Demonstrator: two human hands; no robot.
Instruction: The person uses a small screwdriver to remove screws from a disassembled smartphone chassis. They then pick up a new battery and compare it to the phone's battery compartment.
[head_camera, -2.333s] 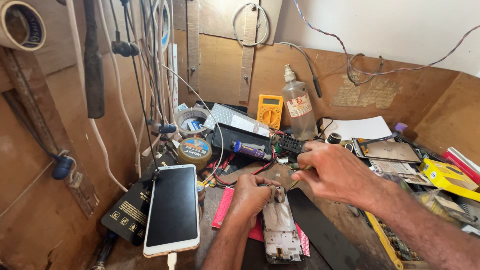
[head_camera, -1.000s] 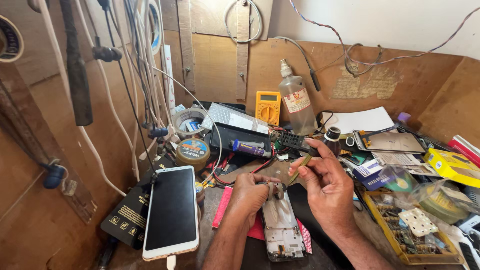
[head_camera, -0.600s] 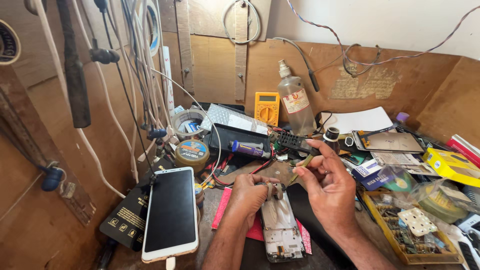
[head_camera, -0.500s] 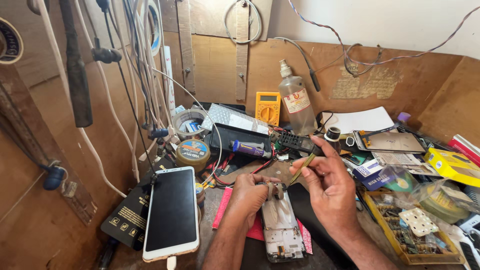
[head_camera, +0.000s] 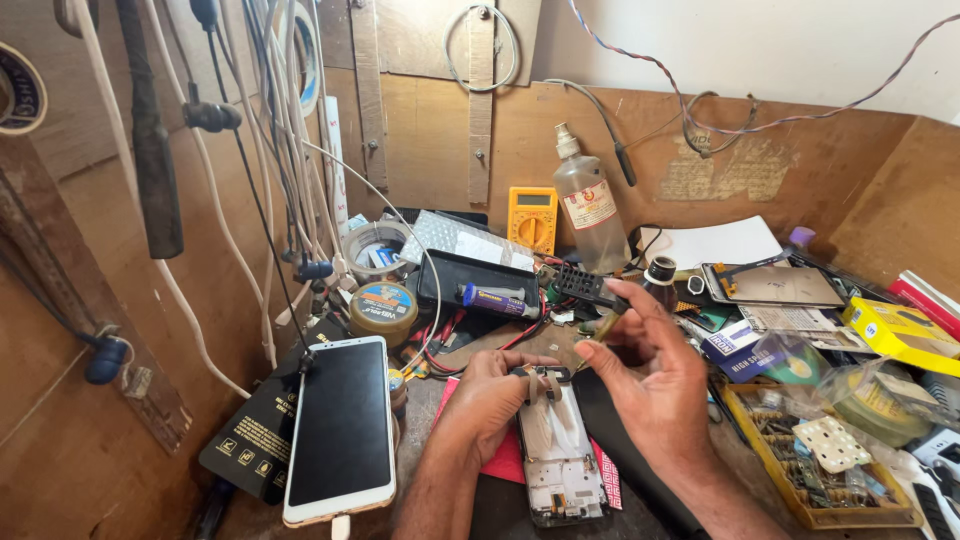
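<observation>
The opened phone (head_camera: 556, 455) lies back-off at 6 o'clock on the surface, internals exposed, nothing yet refitted. The left hand (head_camera: 487, 400) grips its top edge; the right hand (head_camera: 655, 385) pinches a small screwdriver (head_camera: 598, 335) above it.

This is a small workshop for repairing phones and electronics. The desk (head_camera: 455, 360) is closed in by plain wooden boards, and many cables (head_camera: 280, 150) hang on the left wall. At the far side stand a yellow multimeter (head_camera: 532, 218) and a clear plastic bottle (head_camera: 588, 210). On the right there is a yellow tray of small parts (head_camera: 800, 465). An opened phone (head_camera: 558, 460) lies near the middle, and a white phone (head_camera: 340, 430) lies left of it
</observation>
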